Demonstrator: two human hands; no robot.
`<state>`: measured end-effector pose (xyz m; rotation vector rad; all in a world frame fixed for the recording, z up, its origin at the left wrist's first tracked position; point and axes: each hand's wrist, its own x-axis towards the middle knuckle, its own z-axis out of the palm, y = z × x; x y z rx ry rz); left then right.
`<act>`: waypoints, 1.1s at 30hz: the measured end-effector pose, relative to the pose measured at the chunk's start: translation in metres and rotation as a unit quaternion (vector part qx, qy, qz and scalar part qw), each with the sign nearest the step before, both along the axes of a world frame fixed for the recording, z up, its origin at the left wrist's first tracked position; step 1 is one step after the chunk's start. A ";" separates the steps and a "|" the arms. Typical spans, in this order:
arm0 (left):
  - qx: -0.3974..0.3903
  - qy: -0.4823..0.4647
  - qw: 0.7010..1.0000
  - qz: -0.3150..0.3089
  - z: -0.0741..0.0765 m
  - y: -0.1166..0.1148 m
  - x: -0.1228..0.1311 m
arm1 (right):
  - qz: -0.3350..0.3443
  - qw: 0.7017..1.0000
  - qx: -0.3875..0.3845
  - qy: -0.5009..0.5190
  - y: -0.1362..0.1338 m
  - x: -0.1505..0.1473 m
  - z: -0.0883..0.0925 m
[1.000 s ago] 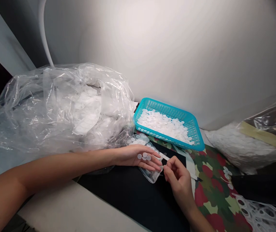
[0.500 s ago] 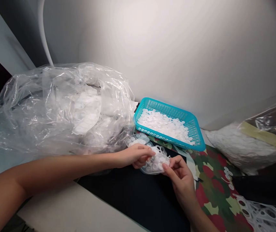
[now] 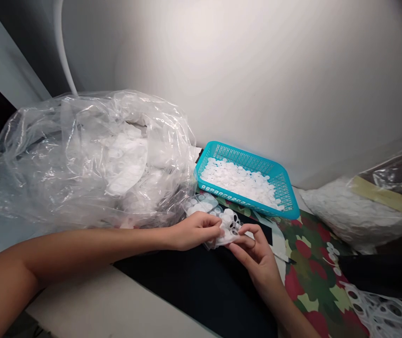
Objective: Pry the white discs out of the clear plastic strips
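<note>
Between my hands is a thin white sheet of round pieces (image 3: 229, 224), with several dark round holes at its far right part. My left hand (image 3: 196, 231) is closed in a pinch at the sheet's left side; its fingertips are partly hidden. My right hand (image 3: 257, 251) grips the right edge of the sheet between thumb and fingers. Under both hands lies a black mat (image 3: 201, 286). Just beyond them stands a turquoise basket (image 3: 290, 199) with many loose white discs (image 3: 239, 180) in it.
A large clear plastic bag (image 3: 63, 164) of white pieces fills the left. At right are another filled bag (image 3: 349, 211), a patterned cloth (image 3: 303, 258) with a few loose discs (image 3: 333, 251), and a heap of holed white strips (image 3: 387, 307). A wall (image 3: 239, 70) rises behind.
My right hand has moved slightly left and up, closer to my left hand. The sheet is now more bunched, and more dark holes show in it.
</note>
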<state>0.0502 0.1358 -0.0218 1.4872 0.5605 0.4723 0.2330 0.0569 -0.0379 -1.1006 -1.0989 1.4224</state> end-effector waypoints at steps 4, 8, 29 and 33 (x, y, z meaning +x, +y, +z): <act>-0.012 -0.014 1.000 0.002 0.000 0.000 -0.001 | -0.026 0.997 -0.020 0.066 0.005 -0.001 0.002; 0.015 -0.006 1.000 -0.015 0.001 0.001 0.000 | -0.030 0.995 -0.052 0.080 0.009 0.001 0.004; 0.066 0.017 0.994 -0.083 0.003 0.001 -0.003 | 0.004 0.997 -0.033 0.069 0.006 0.002 0.000; -0.023 -0.003 0.996 -0.085 0.000 0.005 -0.003 | -0.008 0.994 -0.047 0.100 0.006 0.002 0.001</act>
